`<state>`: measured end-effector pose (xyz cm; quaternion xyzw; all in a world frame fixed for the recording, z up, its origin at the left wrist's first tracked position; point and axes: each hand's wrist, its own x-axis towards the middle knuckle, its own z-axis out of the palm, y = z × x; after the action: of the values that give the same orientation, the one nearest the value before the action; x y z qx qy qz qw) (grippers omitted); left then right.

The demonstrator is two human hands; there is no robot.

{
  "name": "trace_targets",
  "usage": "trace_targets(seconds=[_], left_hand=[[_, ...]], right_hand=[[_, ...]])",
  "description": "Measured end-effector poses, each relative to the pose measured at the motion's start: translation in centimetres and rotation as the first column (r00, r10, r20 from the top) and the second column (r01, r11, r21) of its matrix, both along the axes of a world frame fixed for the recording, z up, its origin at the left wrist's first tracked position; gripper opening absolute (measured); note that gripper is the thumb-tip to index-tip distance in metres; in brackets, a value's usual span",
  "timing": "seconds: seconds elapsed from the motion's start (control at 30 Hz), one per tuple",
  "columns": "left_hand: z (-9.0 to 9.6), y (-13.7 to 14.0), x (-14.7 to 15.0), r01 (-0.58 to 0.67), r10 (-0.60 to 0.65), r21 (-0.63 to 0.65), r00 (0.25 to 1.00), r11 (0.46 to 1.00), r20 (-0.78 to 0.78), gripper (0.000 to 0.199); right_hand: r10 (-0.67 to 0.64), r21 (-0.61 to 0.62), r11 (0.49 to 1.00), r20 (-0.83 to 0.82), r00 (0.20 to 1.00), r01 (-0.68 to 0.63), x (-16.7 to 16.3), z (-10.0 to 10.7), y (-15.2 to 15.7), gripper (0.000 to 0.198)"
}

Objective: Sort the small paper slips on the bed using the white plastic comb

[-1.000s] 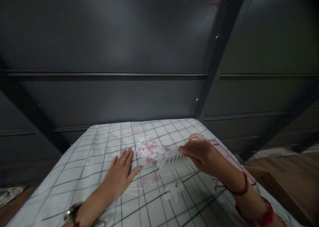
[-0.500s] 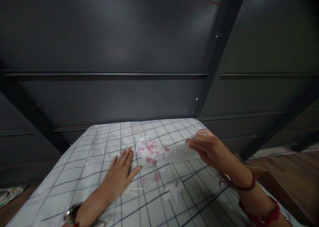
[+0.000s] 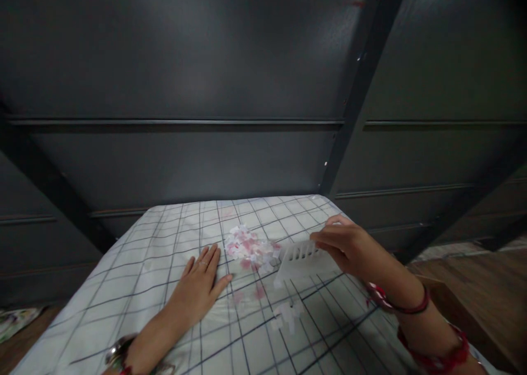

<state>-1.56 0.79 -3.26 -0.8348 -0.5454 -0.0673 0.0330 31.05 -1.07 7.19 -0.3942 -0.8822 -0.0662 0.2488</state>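
Note:
My left hand (image 3: 201, 281) lies flat on the checked tablecloth with its fingers stretched out, holding nothing. Just right of its fingertips is a heap of small white and pink paper scraps (image 3: 249, 247). My right hand (image 3: 343, 243) pinches the right end of a thin white plastic panel (image 3: 307, 262) with a row of slots along its top. The panel leans beside the heap's right side, its lower left corner low over the cloth. Nearer to me lies a smaller cluster of white scraps (image 3: 287, 315). My right thumb is mostly hidden.
A white tablecloth with dark grid lines (image 3: 164, 243) covers the table. Dark metal panels (image 3: 206, 161) rise behind its far edge. Below the right side stands an open brown box (image 3: 457, 309) on a wooden floor (image 3: 465, 270). Pink stains (image 3: 249, 294) mark the cloth near my left thumb.
My right hand has shifted slightly right with the slotted panel, which has tilted so its slots show more broadly. The panel's edge is farther from the heap. My left hand has stayed still.

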Motion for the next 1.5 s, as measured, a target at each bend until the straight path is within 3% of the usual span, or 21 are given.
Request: trace_targets(seconds=[0.13,0.33,0.5,0.67,0.8,0.97,1.2,1.5], left_hand=[[-0.2,0.0,0.0,0.001,-0.001,0.013,1.000,1.000,0.008,0.068],[0.8,-0.1,0.4,-0.023,0.022,-0.048,1.000,0.999,-0.018,0.073],[1.0,-0.2,0.5,-0.021,0.021,-0.058,1.000,0.998,-0.010,0.073],[1.2,-0.3,0.6,-0.030,0.030,-0.077,1.000,0.997,-0.007,0.073],[1.3,-0.3,0.7,-0.041,0.039,-0.090,0.999,0.995,-0.028,0.073],[1.1,-0.2,0.6,-0.037,0.034,-0.078,0.999,0.996,-0.036,0.073],[1.1,-0.2,0.5,-0.025,0.022,-0.069,0.999,0.997,-0.038,0.073],[0.4,-0.1,0.1,-0.012,0.011,-0.017,0.999,1.000,-0.034,0.072]], right_hand=[[-0.043,0.078,0.996,-0.033,0.999,0.046,-0.1,-0.3,0.3,0.024],[0.005,0.039,0.999,0.007,1.000,-0.006,-0.2,0.0,0.1,0.023],[0.014,0.106,0.994,-0.027,1.000,-0.011,-0.3,0.0,-0.1,0.023],[0.018,0.046,0.999,0.017,1.000,-0.019,-0.5,-0.1,-0.1,0.024],[0.018,0.067,0.998,-0.026,0.999,-0.016,-0.2,-0.1,-0.1,0.021],[0.034,-0.014,0.999,0.006,0.999,-0.034,0.0,0.0,-0.1,0.024],[0.015,0.057,0.998,-0.007,1.000,-0.014,-0.1,-0.3,0.2,0.022],[0.020,0.006,1.000,-0.009,1.000,-0.020,-0.4,-0.1,-0.1,0.023]])
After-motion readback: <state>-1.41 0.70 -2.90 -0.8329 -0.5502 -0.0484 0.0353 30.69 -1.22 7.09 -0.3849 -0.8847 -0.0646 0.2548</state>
